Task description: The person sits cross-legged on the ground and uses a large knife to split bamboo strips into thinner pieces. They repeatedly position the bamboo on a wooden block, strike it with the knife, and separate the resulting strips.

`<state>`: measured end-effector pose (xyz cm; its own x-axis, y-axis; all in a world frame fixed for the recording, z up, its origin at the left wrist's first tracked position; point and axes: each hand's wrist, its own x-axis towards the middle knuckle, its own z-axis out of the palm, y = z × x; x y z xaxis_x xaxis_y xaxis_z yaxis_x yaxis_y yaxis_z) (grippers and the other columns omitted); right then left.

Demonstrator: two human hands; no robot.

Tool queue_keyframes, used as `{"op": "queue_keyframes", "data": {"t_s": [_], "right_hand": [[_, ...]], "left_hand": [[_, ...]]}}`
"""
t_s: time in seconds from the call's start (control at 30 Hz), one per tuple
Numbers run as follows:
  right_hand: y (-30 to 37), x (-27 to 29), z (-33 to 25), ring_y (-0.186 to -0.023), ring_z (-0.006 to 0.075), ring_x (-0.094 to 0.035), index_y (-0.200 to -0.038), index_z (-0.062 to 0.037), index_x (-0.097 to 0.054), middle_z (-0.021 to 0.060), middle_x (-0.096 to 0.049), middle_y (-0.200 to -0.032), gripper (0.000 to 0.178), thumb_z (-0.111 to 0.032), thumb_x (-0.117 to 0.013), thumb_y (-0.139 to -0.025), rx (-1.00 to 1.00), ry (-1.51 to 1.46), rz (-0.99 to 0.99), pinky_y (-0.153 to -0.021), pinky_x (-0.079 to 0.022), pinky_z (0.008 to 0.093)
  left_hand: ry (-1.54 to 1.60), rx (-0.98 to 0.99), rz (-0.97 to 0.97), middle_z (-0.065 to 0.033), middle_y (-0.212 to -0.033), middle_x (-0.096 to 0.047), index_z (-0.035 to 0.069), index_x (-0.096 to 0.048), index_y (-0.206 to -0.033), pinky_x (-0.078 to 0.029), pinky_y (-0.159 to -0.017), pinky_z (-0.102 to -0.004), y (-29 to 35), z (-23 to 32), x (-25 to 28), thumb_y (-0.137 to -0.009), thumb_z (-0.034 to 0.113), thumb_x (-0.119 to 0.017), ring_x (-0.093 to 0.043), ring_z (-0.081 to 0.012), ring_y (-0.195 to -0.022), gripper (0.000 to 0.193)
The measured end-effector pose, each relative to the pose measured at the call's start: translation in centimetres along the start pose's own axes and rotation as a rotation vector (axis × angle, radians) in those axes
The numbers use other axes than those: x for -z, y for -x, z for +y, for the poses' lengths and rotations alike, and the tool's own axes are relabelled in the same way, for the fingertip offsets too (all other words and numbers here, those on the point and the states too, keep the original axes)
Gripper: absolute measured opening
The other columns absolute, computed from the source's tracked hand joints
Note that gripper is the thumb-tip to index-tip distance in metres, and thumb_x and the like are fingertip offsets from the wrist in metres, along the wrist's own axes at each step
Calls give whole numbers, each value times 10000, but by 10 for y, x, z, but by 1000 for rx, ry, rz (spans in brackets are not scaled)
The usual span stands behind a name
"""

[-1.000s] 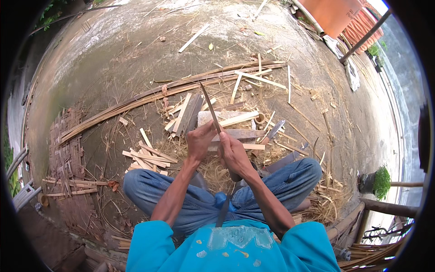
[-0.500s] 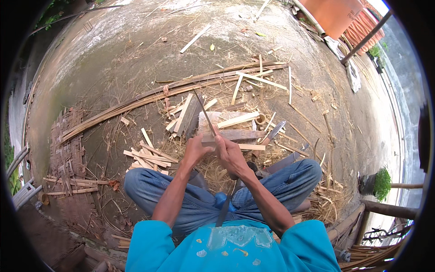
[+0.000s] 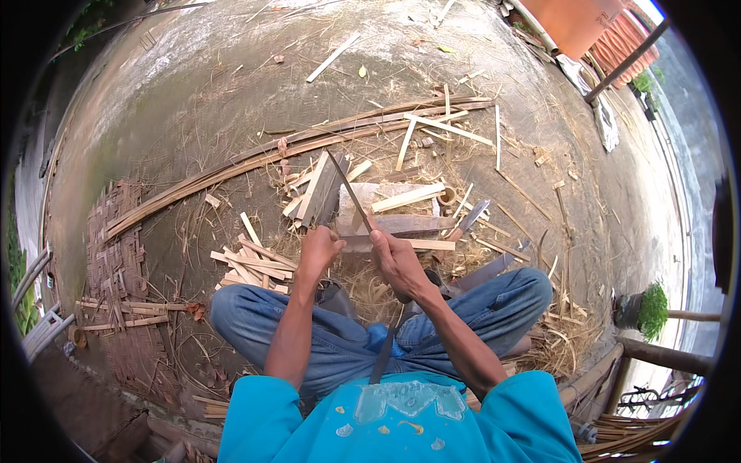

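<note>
A long, narrow-bladed knife (image 3: 351, 189) is in my right hand (image 3: 394, 258), its blade pointing up and away to the left. My left hand (image 3: 318, 251) is closed just left of the blade, thumb toward the knife; what its fingers hold, if anything, is too small to make out. Beyond both hands lies a pale, flat block (image 3: 356, 197) with split bamboo strips (image 3: 407, 197) on it and a dark, wide piece (image 3: 409, 224) along its near side. A pale strip (image 3: 431, 245) sticks out to the right of my right hand.
Cut sticks (image 3: 255, 266) are heaped by my left knee. Another blade (image 3: 471, 216) and a grey broad blade (image 3: 486, 272) lie to the right. Long bamboo lengths (image 3: 224, 171) cross the ground ahead. Shavings (image 3: 567, 351) gather by my right knee, and a potted plant (image 3: 652, 309) stands farther right.
My left hand has drawn back to the left, away from the blade and my right hand. The knife stays in my right hand at nearly the same slant.
</note>
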<state>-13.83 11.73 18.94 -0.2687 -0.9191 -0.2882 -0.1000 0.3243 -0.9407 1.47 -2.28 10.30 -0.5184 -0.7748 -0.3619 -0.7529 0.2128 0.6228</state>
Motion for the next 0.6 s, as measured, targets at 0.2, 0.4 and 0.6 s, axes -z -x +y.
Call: {"op": "queue_keyframes", "data": {"t_s": [0.2, 0.4, 0.6], "right_hand": [[-7, -7, 24, -617, 97, -438, -1568, -129, -446, 14, -441, -646, 484, -349, -403, -1140, 20, -45, 50, -604, -425, 305], [-5, -2, 12, -605, 98, -431, -1557, -105, -456, 20, -435, -643, 481, -333, -426, -1135, -41, -27, 23, -592, -416, 300], [-10, -10, 32, -588, 131, -426, -1550, -174, -476, 69, -443, -621, 456, -340, -453, -1125, 124, 72, 73, -588, -430, 331]], "left_hand": [[-29, 22, 13, -235, -815, -738, 14, -805, -904, -561, -796, -459, -4, -1, 3, -841, 254, -809, -746, -382, -821, 249], [-55, 35, -8, -218, -824, -748, 43, -818, -953, -559, -803, -454, -5, -3, 0, -883, 313, -780, -748, -366, -824, 282], [-28, 11, 33, -221, -741, -720, 4, -792, -830, -558, -750, -456, -4, -5, -3, -894, 304, -745, -730, -379, -756, 310]]}}
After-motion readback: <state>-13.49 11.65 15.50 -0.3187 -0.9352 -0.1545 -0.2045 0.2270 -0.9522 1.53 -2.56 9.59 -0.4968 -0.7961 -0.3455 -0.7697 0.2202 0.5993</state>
